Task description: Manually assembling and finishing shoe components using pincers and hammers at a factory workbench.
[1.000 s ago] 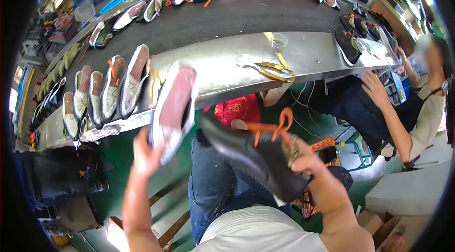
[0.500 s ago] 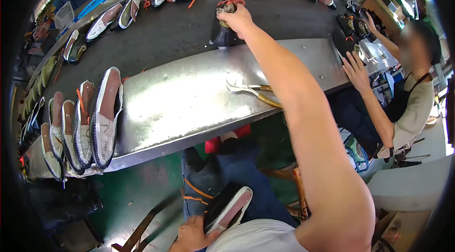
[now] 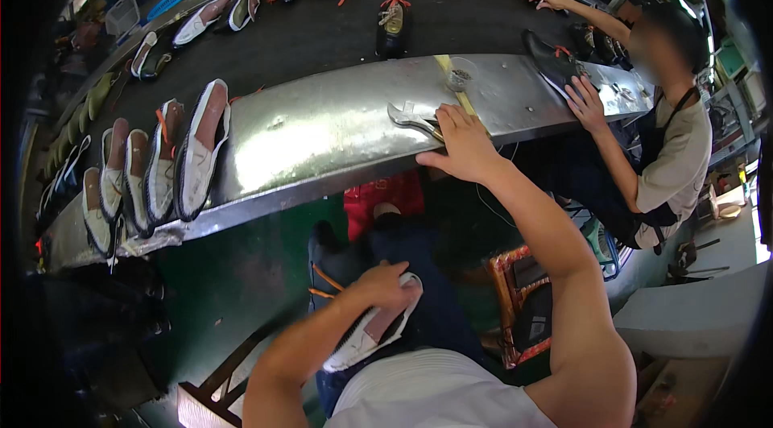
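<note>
While my left hand (image 3: 385, 287) gripped a white-soled shoe (image 3: 366, 335) at lower centre, steadying it on my lap, my right hand (image 3: 463, 146) closed over pliers (image 3: 412, 119) on the steel bench (image 3: 322, 138) mid-frame.

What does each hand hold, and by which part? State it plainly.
The left hand holds a shoe on the lap, gripping its upper end over the opening. The right hand lies on the pliers at their handles on the metal table; whether it grips them cannot be told.
</note>
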Demonstrator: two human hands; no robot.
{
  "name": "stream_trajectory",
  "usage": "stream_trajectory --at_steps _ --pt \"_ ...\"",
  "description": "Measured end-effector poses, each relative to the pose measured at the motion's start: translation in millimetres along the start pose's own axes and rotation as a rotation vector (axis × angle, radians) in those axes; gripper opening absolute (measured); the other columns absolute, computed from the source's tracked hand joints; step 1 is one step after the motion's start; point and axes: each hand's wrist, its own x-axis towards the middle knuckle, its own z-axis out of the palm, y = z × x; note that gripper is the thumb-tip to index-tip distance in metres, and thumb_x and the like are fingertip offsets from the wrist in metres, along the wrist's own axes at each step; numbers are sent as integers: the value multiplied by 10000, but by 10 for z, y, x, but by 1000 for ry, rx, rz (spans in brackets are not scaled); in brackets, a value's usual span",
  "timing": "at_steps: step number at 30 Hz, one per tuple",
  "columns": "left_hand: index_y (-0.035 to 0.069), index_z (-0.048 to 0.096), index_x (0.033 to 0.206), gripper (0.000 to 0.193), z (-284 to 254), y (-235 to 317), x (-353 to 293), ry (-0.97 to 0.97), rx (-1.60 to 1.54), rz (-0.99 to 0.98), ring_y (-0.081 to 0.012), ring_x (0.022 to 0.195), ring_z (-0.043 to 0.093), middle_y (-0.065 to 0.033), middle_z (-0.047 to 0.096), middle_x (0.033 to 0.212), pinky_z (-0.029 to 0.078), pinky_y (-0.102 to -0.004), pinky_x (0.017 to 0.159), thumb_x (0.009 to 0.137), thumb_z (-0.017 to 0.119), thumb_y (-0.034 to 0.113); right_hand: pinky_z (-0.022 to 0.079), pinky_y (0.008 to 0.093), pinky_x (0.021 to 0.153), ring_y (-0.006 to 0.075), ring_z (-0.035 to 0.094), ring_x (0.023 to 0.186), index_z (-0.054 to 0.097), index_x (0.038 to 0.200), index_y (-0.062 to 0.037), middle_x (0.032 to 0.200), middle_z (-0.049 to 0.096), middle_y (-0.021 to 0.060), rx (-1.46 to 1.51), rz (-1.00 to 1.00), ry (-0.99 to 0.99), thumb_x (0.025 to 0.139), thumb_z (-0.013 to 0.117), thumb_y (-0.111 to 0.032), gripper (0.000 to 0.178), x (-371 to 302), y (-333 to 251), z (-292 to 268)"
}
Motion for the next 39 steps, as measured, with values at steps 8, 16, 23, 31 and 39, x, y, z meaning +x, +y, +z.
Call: stream_trajectory --at_steps 8,16,23,31,39 --pt "-31 435 1416 781 -334 -78 -657 344 -899 268 -221 1145 599 -152 619 1248 456 -349 999 786 818 225 504 424 827 302 634 962 575 1114 -22 1060 630 180 483 7 -60 877 635 -193 298 -663 -127 -256" --pt "-28 396 1447 872 -125 -80 -1230 888 -1033 460 -244 1241 522 -151 529 1371 389 -363 1068 778 836 317 509 291 707 134 638 762 576 1137 14 888 676 75 1253 369 -461 963 577 -209 282 -2095 -1010 -545" --pt "78 470 1404 694 205 -74 -1109 955 -589 490 -306 1345 372 -163 427 1392 280 -408 1134 824 757 328 493 304 692 137 624 738 599 1043 -31 803 654 68 1243 214 -450 945 606 -191 188 -2425 -1326 -618" --pt "75 368 1449 679 136 -34 -1115 821 -604 458 -316 1421 257 -186 279 1505 211 -419 1158 916 641 395 502 298 827 143 640 947 556 1250 11 1018 661 80 1478 256 -768 969 572 -156 327 -2406 -1383 -659" --pt "37 343 1449 604 155 -66 -1004 728 -662 528 -322 1422 281 -203 261 1521 262 -418 1143 990 533 381 513 345 873 197 652 1026 566 1193 6 1097 639 97 1749 347 -890 974 571 -172 282 -2219 -1283 -576"
